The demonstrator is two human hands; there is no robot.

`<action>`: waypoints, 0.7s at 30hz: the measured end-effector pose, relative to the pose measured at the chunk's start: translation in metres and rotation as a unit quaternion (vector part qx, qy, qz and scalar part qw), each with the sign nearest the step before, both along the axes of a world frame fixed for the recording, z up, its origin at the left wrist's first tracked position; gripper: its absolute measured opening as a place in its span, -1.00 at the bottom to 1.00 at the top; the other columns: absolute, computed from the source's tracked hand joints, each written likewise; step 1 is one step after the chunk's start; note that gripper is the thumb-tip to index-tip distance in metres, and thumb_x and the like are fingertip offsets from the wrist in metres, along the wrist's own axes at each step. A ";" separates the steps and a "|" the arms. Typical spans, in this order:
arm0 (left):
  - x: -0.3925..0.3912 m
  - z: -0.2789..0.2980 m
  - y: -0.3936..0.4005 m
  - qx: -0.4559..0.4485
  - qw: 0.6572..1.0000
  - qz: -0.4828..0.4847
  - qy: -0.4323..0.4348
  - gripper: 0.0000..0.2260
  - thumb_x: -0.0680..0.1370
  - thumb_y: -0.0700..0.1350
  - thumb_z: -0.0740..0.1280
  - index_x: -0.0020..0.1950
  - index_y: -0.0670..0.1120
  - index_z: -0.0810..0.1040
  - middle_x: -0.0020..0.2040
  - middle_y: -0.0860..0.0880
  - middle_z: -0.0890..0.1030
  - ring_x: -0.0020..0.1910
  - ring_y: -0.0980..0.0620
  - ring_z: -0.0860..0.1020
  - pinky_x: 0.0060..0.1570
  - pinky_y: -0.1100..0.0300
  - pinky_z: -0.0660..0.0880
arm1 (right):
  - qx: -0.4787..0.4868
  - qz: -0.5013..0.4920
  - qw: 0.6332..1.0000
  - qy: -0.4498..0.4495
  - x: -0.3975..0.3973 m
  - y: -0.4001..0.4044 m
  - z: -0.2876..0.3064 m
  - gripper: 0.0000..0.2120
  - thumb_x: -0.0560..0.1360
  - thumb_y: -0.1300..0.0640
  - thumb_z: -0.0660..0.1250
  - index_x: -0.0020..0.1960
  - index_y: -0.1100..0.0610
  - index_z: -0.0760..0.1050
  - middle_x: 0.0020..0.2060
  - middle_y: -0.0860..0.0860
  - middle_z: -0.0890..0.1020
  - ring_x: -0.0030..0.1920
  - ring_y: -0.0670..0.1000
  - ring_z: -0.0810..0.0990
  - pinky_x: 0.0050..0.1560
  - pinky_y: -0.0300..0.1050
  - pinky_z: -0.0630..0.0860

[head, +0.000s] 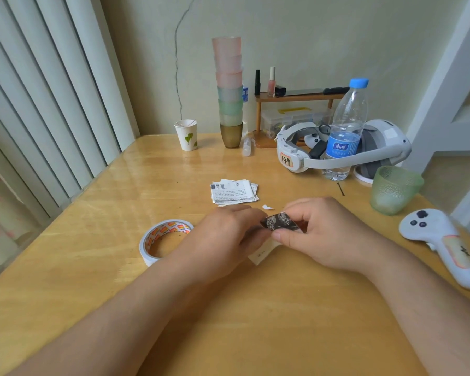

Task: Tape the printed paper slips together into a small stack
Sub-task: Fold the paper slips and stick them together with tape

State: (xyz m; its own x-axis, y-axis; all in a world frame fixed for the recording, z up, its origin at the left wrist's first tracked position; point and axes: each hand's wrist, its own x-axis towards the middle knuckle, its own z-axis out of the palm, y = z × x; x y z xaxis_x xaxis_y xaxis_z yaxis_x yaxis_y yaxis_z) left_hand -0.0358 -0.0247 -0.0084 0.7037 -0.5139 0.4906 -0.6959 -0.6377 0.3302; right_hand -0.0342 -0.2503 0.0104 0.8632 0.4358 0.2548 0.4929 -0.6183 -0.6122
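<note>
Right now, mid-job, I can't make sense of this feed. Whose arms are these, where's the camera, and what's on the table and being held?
There is no machine here. A camera worn on a person's head looks down at their bare hands over a wooden table. The left hand and right hand together pinch a small dark printed slip. A white slip shows beneath them. Behind lies a pile of printed slips, and a tape roll sits at the left. A water bottle, headset, cup stack and controller stand around.
</note>
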 end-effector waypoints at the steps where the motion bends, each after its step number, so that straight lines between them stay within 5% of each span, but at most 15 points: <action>1: -0.001 -0.001 0.000 -0.026 1.000 0.010 0.014 -0.90 0.64 -0.05 0.39 -0.06 -0.02 0.55 -0.26 0.16 0.47 -0.25 0.18 0.42 -0.26 0.36 0.29 | 0.009 0.005 1.000 -0.008 0.000 0.000 0.000 -0.71 0.51 0.07 0.51 -0.34 -0.05 0.52 -0.32 -0.08 0.51 -0.27 -0.05 0.48 -0.18 0.01 0.46; 7: -0.006 -0.002 -0.007 -0.200 0.955 0.009 0.218 -0.88 0.59 0.06 0.42 -0.02 0.04 0.65 -0.19 0.07 0.67 -0.23 0.13 0.52 -0.16 0.09 0.50 | 0.076 0.000 0.997 -0.004 0.001 -0.002 0.002 -0.83 0.52 0.16 0.49 -0.24 0.01 0.65 -0.29 -0.07 0.54 -0.27 -0.08 0.49 -0.20 -0.08 0.43; 10: -0.007 -0.001 -0.013 -0.372 0.861 -0.047 0.345 -0.79 0.54 -0.04 0.50 0.09 -0.12 0.71 0.05 -0.22 0.74 -0.03 -0.05 0.65 0.08 -0.09 0.58 | 0.159 -0.005 0.987 0.033 0.001 0.001 0.001 -0.86 0.54 0.23 0.47 -0.14 0.02 0.69 -0.28 -0.15 0.61 -0.27 -0.16 0.55 -0.22 -0.22 0.46; 13: -0.010 0.002 -0.018 -0.452 0.788 -0.071 0.411 -0.82 0.51 -0.09 0.52 0.10 -0.04 0.76 0.13 -0.13 0.75 0.11 -0.04 0.70 0.11 0.08 0.60 | 0.255 0.003 0.965 0.059 0.001 0.007 -0.002 -0.84 0.54 0.27 0.46 -0.01 0.02 0.73 -0.07 -0.03 0.77 -0.04 0.08 0.72 0.06 -0.01 0.61; 18: -0.006 -0.001 -0.015 -0.442 0.809 -0.044 0.385 -0.73 0.56 0.00 0.41 0.22 -0.03 0.70 0.16 -0.08 0.74 0.20 -0.12 0.68 0.14 0.06 0.55 | 0.322 0.002 0.940 0.110 -0.001 0.017 -0.008 -0.82 0.56 0.27 0.44 0.12 0.10 0.72 0.03 0.08 0.77 0.13 0.20 0.71 0.27 0.22 0.59; 21: -0.007 0.002 -0.014 -0.387 0.860 -0.032 0.331 -0.82 0.66 -0.09 0.37 0.19 -0.11 0.69 0.07 -0.08 0.76 0.07 -0.02 0.70 0.08 0.12 0.56 | 0.242 -0.040 0.966 0.081 0.001 0.012 -0.010 -0.79 0.48 -0.03 0.49 0.04 0.05 0.72 -0.10 0.04 0.76 -0.02 0.20 0.71 0.12 0.24 0.63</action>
State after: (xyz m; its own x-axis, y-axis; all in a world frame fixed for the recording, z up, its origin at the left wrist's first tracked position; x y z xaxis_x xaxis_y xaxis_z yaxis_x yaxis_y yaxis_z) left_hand -0.0432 -0.0392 -0.0066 0.9431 -0.2615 0.2054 -0.2171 -0.0162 0.9760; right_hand -0.0331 -0.2382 0.0008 0.9350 0.2296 0.2704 0.3285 -0.2728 -0.9042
